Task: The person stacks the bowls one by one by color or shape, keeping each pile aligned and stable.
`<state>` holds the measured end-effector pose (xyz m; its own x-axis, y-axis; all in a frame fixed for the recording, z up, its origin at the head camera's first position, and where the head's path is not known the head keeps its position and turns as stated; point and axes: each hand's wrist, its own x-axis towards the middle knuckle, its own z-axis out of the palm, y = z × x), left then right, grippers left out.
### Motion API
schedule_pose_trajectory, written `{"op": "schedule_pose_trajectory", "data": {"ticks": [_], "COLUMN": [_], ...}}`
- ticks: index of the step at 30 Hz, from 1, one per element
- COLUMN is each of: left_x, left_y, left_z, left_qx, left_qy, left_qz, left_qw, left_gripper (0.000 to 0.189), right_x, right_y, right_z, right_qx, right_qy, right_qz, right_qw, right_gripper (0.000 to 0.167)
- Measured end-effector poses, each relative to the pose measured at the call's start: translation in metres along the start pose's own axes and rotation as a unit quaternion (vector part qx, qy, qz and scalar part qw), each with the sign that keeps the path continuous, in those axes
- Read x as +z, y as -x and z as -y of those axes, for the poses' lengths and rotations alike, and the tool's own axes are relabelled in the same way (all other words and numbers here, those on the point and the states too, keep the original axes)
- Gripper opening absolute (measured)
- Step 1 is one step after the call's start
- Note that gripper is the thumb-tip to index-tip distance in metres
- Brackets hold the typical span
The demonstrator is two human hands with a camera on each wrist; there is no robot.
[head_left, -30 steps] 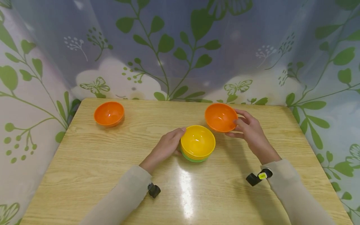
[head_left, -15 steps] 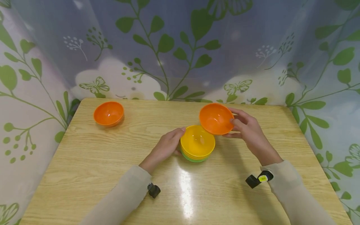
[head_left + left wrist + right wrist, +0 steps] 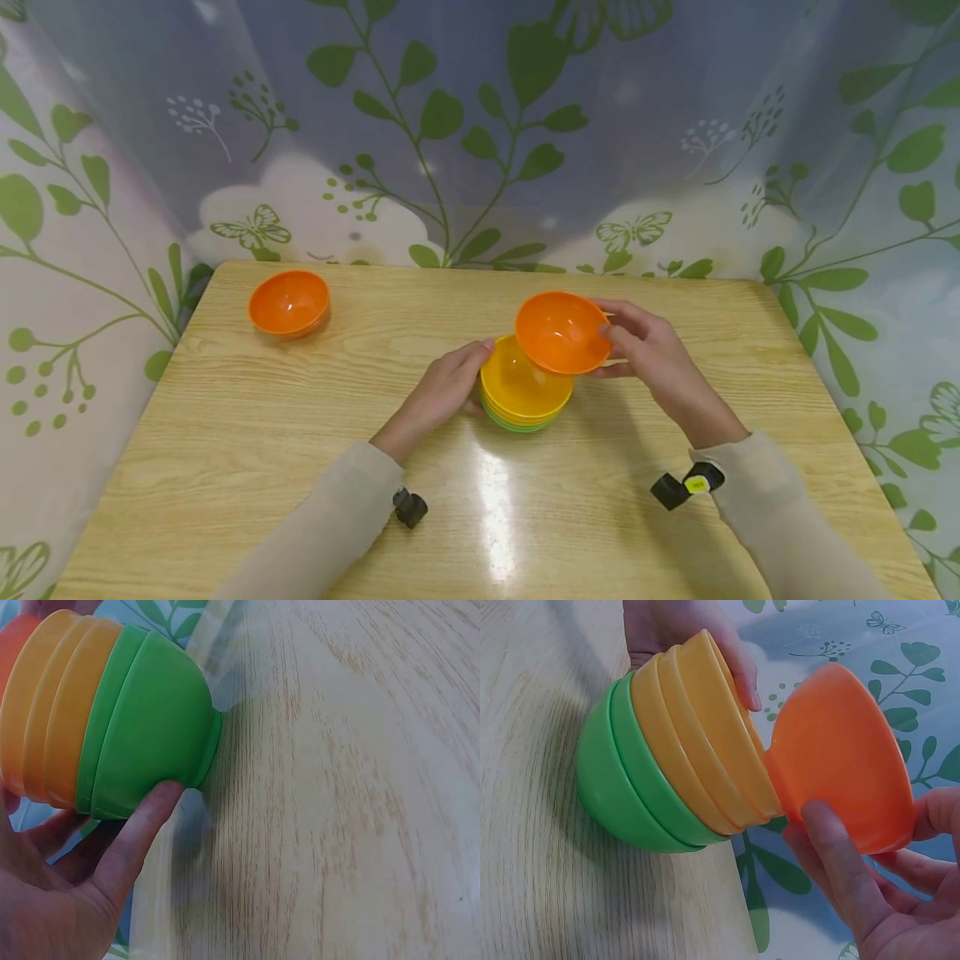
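Observation:
A stack of yellow bowls (image 3: 510, 387) nested in green bowls (image 3: 154, 724) stands on the table. My left hand (image 3: 438, 392) grips its left side, thumb at the top rim and fingers low along the green wall. Over the stack's far right part, my right hand (image 3: 660, 354) holds an orange bowl (image 3: 562, 332), thumb at the rim and fingers under its side. That bowl is tilted, and in the right wrist view its base is right at the top yellow rim. Part of the top yellow bowl's inside is hidden behind it.
Another orange bowl (image 3: 288, 304) sits upright at the back left of the wooden table (image 3: 262, 467). A leaf-patterned curtain (image 3: 480, 150) hangs right behind the table's far edge and along both sides.
My right hand has brought the orange bowl leftward and a little nearer, from beside the stack to over it. The left hand and the stack have stayed in place.

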<state>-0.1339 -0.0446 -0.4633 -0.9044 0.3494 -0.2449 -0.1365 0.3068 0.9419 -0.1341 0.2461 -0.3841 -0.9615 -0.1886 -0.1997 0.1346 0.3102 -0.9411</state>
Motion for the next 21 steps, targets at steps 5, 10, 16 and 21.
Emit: {"op": "schedule_pose_trajectory", "data": {"ticks": [5,10,16,21], "left_x": [0.0002,0.0001,-0.0002,-0.0002], "left_y": [-0.0001,-0.0005,-0.0002,0.0], "left_z": [-0.0003,-0.0004,-0.0004,-0.0007], "left_qx": [0.002,0.003,0.003,0.001], "left_qy": [0.002,0.004,0.006,0.004], "left_qz": [-0.003,-0.002,0.0,-0.002], "left_qw": [1.0,1.0,1.0,1.0], "left_gripper": [0.059,0.058,0.059,0.06], "right_x": [0.0011,0.0021,0.0037,0.0047], "right_y": [0.0011,0.0011,0.0012,0.001], "right_z": [0.0001,0.0005,0.0013,0.0024], "right_qx": [-0.008,-0.012,-0.014,-0.013], "right_qy": [0.004,0.009,0.018,0.023], "right_qz": [0.009,0.014,0.017,0.019], "right_qw": [0.9999,0.9998,0.9996,0.9995], "right_gripper": [0.051,0.05,0.05,0.049]}}
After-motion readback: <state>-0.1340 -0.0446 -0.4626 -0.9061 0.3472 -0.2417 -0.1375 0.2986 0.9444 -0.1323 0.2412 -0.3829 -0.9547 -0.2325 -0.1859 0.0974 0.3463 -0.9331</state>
